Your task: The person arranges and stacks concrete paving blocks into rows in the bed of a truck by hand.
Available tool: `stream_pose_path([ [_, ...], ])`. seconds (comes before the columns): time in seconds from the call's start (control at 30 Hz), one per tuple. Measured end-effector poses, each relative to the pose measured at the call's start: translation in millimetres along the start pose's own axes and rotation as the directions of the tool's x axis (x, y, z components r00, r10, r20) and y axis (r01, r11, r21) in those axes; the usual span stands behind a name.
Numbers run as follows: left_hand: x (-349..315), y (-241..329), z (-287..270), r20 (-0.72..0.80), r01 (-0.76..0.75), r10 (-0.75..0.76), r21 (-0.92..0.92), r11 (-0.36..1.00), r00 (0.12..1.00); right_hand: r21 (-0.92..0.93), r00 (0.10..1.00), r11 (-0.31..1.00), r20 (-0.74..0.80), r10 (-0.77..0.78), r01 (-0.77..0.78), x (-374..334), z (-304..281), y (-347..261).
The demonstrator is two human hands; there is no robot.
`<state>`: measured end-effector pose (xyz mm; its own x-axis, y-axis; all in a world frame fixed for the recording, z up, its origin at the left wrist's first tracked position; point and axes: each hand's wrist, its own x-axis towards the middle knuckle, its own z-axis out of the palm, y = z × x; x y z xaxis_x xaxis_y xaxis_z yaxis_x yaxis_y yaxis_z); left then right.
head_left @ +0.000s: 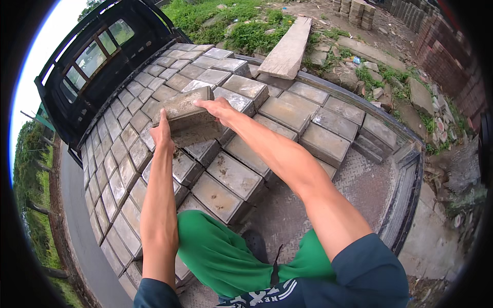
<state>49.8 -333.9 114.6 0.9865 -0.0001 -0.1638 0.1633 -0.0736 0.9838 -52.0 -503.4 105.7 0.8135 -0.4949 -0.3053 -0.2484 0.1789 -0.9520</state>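
Note:
A grey concrete paving block (194,126) is held up between my two hands, tilted, above the layered pavers. My left hand (162,132) is closed on its left end, thumb at the upper edge. My right hand (219,109) grips the right end, with the thumb on top; its other fingers are partly hidden. Below and around the held block lie many rectangular paving blocks (233,174), set in close rows and stepped layers. Crumbs of dirt sit on a few of them, near my left knee.
The pavers fill much of a truck bed with a patterned metal floor (303,192). A black cab frame (102,49) rises at the far left. A wooden plank (287,49) rests on the right side edge. Beyond are grass, rubble and stacked blocks (354,13); a road (77,205) runs along the left.

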Motion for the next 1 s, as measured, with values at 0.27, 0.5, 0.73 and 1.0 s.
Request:
stream_pose_path([
  [0.27,-4.3,4.1,-5.8,-0.083,-0.084,0.099,0.16,0.983,0.992,0.159,1.0,0.987,-0.015,-0.017,0.019,-66.2,-9.0,-21.6],
  [0.5,-149.2,31.6,57.4,0.293,-0.24,0.169,0.226,0.944,0.941,0.208,0.992,0.971,-0.057,-0.109,0.118,-164.6,-141.9,-40.1],
  [0.73,-269.2,-63.9,72.3,0.74,-0.216,-0.195,0.421,0.881,0.644,0.266,0.934,0.96,-0.316,0.167,-0.082,-279.4,-242.5,58.5],
  [1.0,-357.1,-182.1,101.9,0.732,-0.313,-0.339,0.595,0.74,0.591,0.504,0.785,0.848,-0.452,0.423,-0.167,-371.4,-270.3,202.3],
])
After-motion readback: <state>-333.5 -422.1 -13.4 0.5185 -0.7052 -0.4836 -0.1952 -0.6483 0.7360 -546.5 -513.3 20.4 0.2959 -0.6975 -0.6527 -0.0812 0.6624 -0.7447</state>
